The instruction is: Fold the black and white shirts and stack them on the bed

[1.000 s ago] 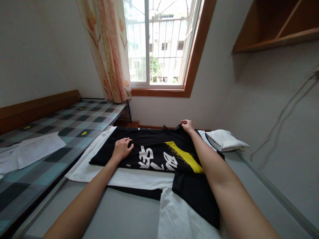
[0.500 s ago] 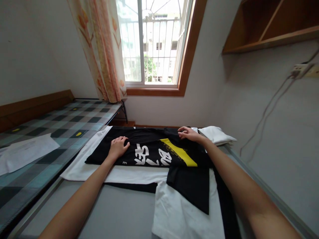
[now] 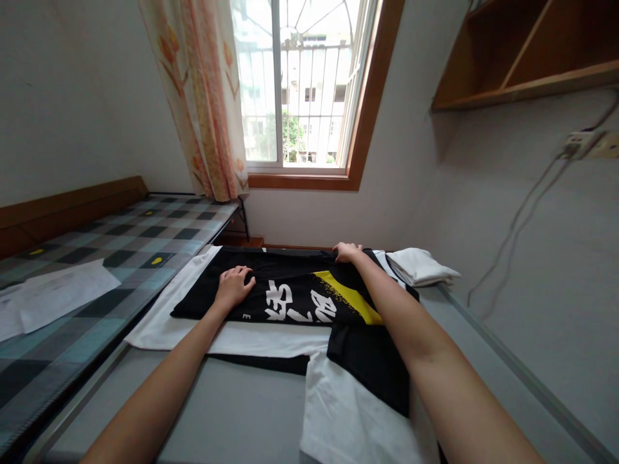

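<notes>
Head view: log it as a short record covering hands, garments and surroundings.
Left hand: palm down on the black garment
Right hand: at that garment's far edge; grip unclear
Print: white characters, yellow band
White garment: partly beneath the black one
Folded white cloth: right of the black garment
Checkered mattress: at left, papers on it
Window: beyond the garments, curtain hanging at its left

Grey tabletop: blk/wht shirts stacked, folded wht cloth.

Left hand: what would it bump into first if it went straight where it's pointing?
The left hand would cross more black shirt first, then probably meet the wall below the window; depth there is unclear.
</notes>
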`<state>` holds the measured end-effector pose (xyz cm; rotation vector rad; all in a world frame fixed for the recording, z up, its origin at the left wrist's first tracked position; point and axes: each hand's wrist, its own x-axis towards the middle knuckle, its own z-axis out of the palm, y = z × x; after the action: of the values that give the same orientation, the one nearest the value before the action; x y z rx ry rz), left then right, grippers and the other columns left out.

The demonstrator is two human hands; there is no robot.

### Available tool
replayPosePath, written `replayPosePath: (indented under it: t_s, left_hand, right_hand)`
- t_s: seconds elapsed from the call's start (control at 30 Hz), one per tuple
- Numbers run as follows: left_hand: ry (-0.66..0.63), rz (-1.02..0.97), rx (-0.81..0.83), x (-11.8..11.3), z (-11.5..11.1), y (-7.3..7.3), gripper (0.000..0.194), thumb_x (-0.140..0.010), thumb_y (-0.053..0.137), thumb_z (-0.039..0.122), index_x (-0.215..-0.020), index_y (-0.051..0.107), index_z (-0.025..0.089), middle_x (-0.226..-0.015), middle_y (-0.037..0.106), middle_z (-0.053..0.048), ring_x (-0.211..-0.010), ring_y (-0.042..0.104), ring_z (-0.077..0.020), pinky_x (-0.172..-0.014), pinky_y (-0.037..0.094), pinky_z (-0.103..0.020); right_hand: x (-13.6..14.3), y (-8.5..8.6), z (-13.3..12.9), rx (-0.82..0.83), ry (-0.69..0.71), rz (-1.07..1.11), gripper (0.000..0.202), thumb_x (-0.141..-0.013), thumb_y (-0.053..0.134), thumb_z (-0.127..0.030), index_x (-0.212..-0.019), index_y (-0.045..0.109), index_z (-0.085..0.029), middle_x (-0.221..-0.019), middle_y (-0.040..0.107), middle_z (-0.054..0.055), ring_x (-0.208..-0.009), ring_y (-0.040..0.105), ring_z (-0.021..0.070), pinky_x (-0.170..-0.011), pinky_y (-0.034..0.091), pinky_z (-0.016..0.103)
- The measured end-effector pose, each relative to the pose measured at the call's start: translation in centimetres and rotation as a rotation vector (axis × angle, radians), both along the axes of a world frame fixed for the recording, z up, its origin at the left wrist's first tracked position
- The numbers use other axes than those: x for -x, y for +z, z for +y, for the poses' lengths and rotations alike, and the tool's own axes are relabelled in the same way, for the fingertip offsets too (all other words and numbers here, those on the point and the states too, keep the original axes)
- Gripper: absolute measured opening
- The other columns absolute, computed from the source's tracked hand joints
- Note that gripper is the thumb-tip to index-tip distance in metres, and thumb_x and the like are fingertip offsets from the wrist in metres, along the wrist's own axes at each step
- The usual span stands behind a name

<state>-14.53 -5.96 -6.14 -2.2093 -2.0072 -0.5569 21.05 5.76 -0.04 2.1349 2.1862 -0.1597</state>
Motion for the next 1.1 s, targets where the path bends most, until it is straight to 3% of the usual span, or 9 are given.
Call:
replayPosePath:
  t_s: [0.13,0.27,0.37,0.47,0.63,0.8,0.93,1.0,1.1]
  left_hand:
    - [0.002,-0.005,0.005,0.0,0.1,-0.1,0.033,-0.091,0.049,0.038,-0.114,0.065,0.021,-0.123,0.064,-0.010,-0.116,0.056,-0.0272,-0.101,0.038,-0.042]
    - [0.011,-0.006,0.003,0.0,0.1,-0.1,0.033,-0.091,0.048,0.038,-0.114,0.065,0.022,-0.123,0.064,-0.009,-0.117,0.056,-0.0266,-0.101,0.038,-0.041]
    - [0.011,-0.009,0.001,-0.1,0.0,0.0,0.032,-0.091,0.049,0.038,-0.114,0.065,0.021,-0.123,0.064,-0.009,-0.116,0.056,-0.0267,-0.100,0.038,-0.041]
    - [0.009,-0.016,-0.002,-0.2,-0.1,0.1,0.032,-0.091,0.049,0.037,-0.113,0.065,0.021,-0.122,0.064,-0.009,-0.115,0.056,-0.0268,-0.099,0.038,-0.042]
    - [0.010,-0.018,-0.001,-0.2,-0.1,0.1,0.032,-0.091,0.049,0.037,-0.112,0.066,0.020,-0.121,0.064,-0.010,-0.115,0.057,-0.0274,-0.099,0.039,-0.042]
    - [0.004,-0.024,-0.013,-0.1,-0.1,0.0,0.032,-0.091,0.050,0.037,-0.113,0.066,0.020,-0.121,0.065,-0.010,-0.114,0.057,-0.0276,-0.100,0.038,-0.042]
    - [0.004,-0.022,-0.015,0.0,0.0,-0.1,0.031,-0.091,0.050,0.037,-0.112,0.066,0.021,-0.120,0.065,-0.010,-0.114,0.057,-0.0275,-0.101,0.038,-0.042]
    - [0.003,-0.019,-0.016,-0.1,0.0,-0.1,0.031,-0.091,0.050,0.037,-0.112,0.066,0.021,-0.120,0.065,-0.010,-0.114,0.057,-0.0276,-0.100,0.038,-0.043]
    - [0.006,-0.019,-0.013,-0.1,0.0,-0.1,0.032,-0.090,0.050,0.037,-0.112,0.066,0.021,-0.120,0.065,-0.010,-0.114,0.057,-0.0279,-0.100,0.038,-0.043]
  right_hand:
    - [1.5,0.7,0.7,0.016,0.044,-0.053,0.049,-0.070,0.075,-0.018,-0.118,0.066,-0.021,-0.122,0.065,0.016,-0.127,0.047,0.0352,-0.106,0.028,0.056]
    - [2.6,1.2,0.9,0.030,0.071,-0.049,0.037,-0.072,0.074,-0.027,-0.108,0.070,-0.018,-0.115,0.068,0.016,-0.125,0.049,0.0355,-0.107,0.027,0.056]
    - [2.7,1.4,1.0,0.053,0.092,0.021,0.032,-0.083,0.064,-0.042,-0.105,0.072,-0.020,-0.111,0.070,0.013,-0.113,0.059,0.0287,-0.100,0.039,0.043]
    - [2.3,1.3,1.1,0.030,0.075,0.057,0.031,-0.088,0.059,-0.040,-0.111,0.070,-0.022,-0.118,0.068,0.012,-0.109,0.062,0.0245,-0.091,0.044,0.034]
    - [1.7,0.3,0.6,-0.040,0.015,-0.025,0.031,-0.079,0.072,-0.024,-0.110,0.069,-0.019,-0.118,0.066,0.016,-0.120,0.054,0.0315,-0.099,0.037,0.046]
    - [2.1,0.2,0.1,-0.192,0.024,-0.038,0.030,-0.090,0.051,-0.017,-0.117,0.065,-0.018,-0.128,0.058,0.018,-0.123,0.050,0.0304,-0.099,0.037,0.043]
    - [2.6,1.6,0.2,-0.366,-0.086,0.060,0.040,-0.096,0.032,-0.014,-0.131,0.052,-0.016,-0.122,0.060,0.021,-0.105,0.061,0.0274,-0.085,0.043,0.037]
    - [2.7,2.4,0.1,-0.441,-0.094,0.091,0.037,-0.097,0.033,-0.016,-0.129,0.052,-0.015,-0.115,0.064,0.020,-0.101,0.062,0.0273,-0.083,0.042,0.036]
    - [2.8,3.3,-1.2,-0.528,0.043,0.000,0.028,-0.094,0.044,-0.019,-0.115,0.061,-0.015,-0.109,0.069,0.018,-0.110,0.056,0.0312,-0.089,0.038,0.040]
